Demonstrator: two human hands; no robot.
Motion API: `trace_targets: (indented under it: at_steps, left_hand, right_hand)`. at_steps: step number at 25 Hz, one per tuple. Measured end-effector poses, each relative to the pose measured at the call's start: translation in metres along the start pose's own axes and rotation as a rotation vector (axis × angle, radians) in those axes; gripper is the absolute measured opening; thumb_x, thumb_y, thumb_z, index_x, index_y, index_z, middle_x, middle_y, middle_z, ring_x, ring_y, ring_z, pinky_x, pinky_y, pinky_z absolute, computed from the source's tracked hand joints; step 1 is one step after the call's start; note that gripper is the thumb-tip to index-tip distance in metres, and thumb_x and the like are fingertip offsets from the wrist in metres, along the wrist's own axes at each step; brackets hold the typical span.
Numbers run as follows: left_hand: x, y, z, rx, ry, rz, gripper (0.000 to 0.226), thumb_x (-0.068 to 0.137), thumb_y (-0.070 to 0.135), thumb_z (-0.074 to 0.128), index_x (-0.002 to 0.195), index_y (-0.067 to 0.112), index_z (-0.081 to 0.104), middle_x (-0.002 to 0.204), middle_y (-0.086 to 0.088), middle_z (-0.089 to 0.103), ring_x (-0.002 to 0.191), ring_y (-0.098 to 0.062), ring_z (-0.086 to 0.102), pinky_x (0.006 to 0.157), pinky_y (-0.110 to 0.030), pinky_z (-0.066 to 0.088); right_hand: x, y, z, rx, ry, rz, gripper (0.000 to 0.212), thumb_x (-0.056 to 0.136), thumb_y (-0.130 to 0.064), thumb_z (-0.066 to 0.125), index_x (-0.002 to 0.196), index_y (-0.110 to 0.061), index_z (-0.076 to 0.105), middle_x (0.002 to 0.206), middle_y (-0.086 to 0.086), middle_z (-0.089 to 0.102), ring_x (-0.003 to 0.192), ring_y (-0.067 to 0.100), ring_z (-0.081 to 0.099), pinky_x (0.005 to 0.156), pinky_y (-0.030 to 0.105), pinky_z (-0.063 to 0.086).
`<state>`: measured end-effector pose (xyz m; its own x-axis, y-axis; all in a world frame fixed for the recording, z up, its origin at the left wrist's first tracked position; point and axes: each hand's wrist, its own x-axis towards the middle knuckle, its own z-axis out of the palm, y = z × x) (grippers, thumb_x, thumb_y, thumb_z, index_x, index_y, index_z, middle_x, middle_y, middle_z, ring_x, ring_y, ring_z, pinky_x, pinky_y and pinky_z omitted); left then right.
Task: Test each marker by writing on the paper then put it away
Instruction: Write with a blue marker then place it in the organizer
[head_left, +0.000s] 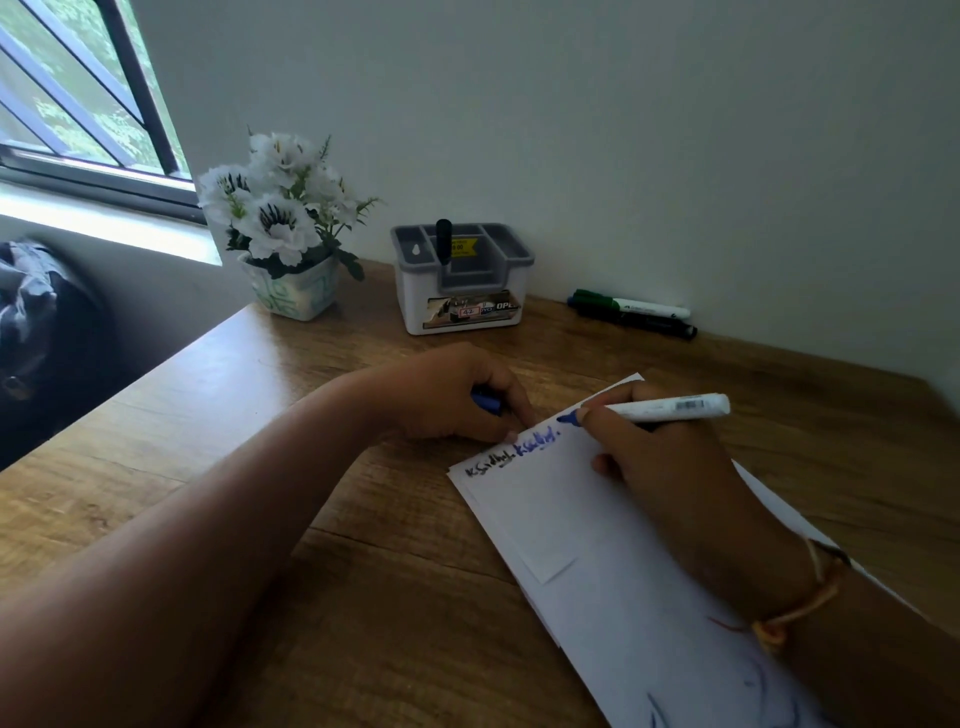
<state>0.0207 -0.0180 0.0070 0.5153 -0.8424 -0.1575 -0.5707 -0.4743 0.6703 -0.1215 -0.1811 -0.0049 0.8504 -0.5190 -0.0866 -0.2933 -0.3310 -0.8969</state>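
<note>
My right hand (657, 457) grips a white-barrelled blue marker (670, 408), its blue tip resting near the top edge of the white paper (587, 530). Black and blue handwriting runs along that edge. My left hand (457, 395) presses its fingertips on the paper's upper left corner and encloses the blue cap (487, 402). A grey and white organizer (462, 280) stands at the back with one black marker (443, 241) upright in it. Two more markers, green-capped (631, 304) and black (660, 325), lie by the wall at the right.
A pot of white artificial flowers (288, 228) stands left of the organizer on the wooden desk (363, 597). The desk's left edge drops off beside a dark bag (36, 322) under the window. The wall runs close behind.
</note>
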Motion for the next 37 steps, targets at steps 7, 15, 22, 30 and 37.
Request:
trace_targets:
  at_steps: [7, 15, 22, 30, 37]
  left_hand:
    - [-0.005, 0.006, 0.002, -0.445, 0.189, -0.015, 0.046, 0.092, 0.003, 0.064, 0.133, 0.020, 0.054, 0.116, -0.001, 0.069, 0.087, -0.002, 0.070, 0.083, -0.025, 0.057]
    - [-0.006, 0.021, 0.006, -0.616, 0.261, 0.072, 0.061, 0.072, -0.015, 0.074, 0.123, 0.015, 0.057, 0.124, -0.004, 0.065, 0.106, -0.011, 0.070, 0.083, -0.020, 0.057]
    - [-0.008, 0.023, 0.008, -0.611, 0.245, 0.101, 0.055, 0.073, -0.015, 0.073, 0.118, 0.014, 0.060, 0.121, -0.004, 0.068, 0.108, -0.013, 0.070, 0.087, -0.023, 0.057]
    - [-0.008, 0.021, 0.007, -0.462, 0.250, 0.112, 0.026, 0.078, -0.001, 0.076, 0.101, 0.012, 0.073, 0.111, 0.001, 0.075, 0.105, -0.012, 0.070, 0.093, -0.030, 0.055]
    - [-0.011, 0.024, 0.005, -0.533, 0.239, 0.151, 0.023, 0.086, -0.006, 0.065, 0.104, 0.006, 0.072, 0.100, -0.012, 0.077, 0.092, -0.019, 0.075, 0.079, -0.024, 0.058]
  right_hand:
    - [-0.002, -0.004, -0.005, 0.441, 0.011, 0.041, 0.009, 0.085, -0.023, 0.069, 0.093, -0.021, 0.074, 0.085, 0.006, 0.071, 0.076, 0.013, 0.063, 0.063, 0.025, 0.054]
    - [-0.002, -0.014, -0.012, 0.530, -0.028, -0.155, 0.021, 0.095, -0.023, 0.051, 0.091, -0.015, 0.070, 0.074, 0.006, 0.070, 0.067, 0.011, 0.064, 0.057, 0.028, 0.050]
    - [-0.005, -0.013, -0.011, 0.500, -0.086, -0.205, 0.021, 0.096, -0.022, 0.051, 0.090, -0.012, 0.068, 0.073, 0.007, 0.069, 0.063, 0.011, 0.062, 0.056, 0.026, 0.050]
    - [0.000, -0.009, -0.012, 0.443, -0.121, -0.237, 0.015, 0.091, -0.025, 0.060, 0.088, -0.012, 0.068, 0.080, 0.010, 0.075, 0.065, 0.011, 0.067, 0.056, 0.024, 0.051]
    - [0.001, -0.009, -0.017, 0.307, -0.115, -0.418, 0.019, 0.084, -0.026, 0.066, 0.094, -0.010, 0.068, 0.085, 0.009, 0.074, 0.068, 0.009, 0.069, 0.058, 0.020, 0.055]
